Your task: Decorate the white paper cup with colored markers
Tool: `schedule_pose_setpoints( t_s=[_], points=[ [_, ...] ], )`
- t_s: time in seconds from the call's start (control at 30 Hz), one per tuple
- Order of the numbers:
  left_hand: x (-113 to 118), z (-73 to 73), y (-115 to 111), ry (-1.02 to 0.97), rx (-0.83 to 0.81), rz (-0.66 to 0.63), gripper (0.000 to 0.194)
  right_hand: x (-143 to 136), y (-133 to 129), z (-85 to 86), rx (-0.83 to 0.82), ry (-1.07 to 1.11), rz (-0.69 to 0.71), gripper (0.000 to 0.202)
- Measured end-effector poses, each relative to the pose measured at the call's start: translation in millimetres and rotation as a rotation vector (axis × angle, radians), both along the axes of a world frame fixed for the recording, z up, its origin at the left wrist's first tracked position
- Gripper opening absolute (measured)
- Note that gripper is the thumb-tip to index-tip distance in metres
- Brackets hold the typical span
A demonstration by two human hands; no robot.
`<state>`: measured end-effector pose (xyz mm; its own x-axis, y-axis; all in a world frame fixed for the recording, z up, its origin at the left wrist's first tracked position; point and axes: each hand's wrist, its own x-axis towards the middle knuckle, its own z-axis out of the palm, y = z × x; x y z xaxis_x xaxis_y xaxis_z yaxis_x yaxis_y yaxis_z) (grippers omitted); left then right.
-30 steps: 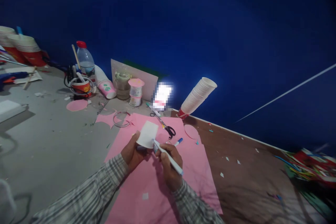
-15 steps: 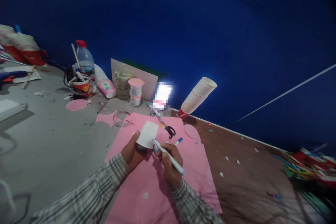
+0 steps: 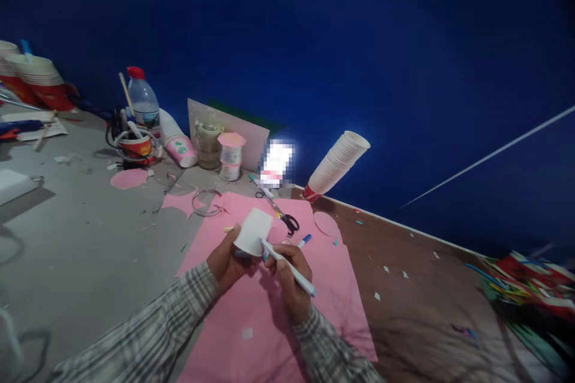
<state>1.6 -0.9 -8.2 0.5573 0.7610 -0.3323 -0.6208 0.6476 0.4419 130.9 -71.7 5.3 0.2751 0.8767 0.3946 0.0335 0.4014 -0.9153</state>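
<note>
The left hand (image 3: 227, 264) is gripping a tilted white paper cup (image 3: 254, 231) at its two o'clock, above a pink paper sheet (image 3: 336, 302); the right hand (image 3: 291, 296) is pinching a slim white marker (image 3: 302, 281), pointing toward ten o'clock, tip at the cup.

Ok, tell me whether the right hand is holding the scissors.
No, the right hand grips a white marker, while the scissors lie beyond it.

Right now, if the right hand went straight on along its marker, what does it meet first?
The white paper cup in the left hand. The marker in the right hand has its tip at the cup's edge; actual contact is hard to judge.
</note>
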Motion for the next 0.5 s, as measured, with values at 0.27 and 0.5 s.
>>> schedule_pose_setpoints(
  t_s=[0.27,0.5],
  points=[
    [1.9,1.1,-0.9,0.025,-0.015,0.047,0.045,-0.4,-2.8,3.2,-0.001,-0.057,0.001,0.017],
    [3.0,1.5,-0.7,0.024,-0.044,0.117,0.038,-1.3,-5.4,7.1,0.052,-0.264,-0.043,0.017]
  ],
)
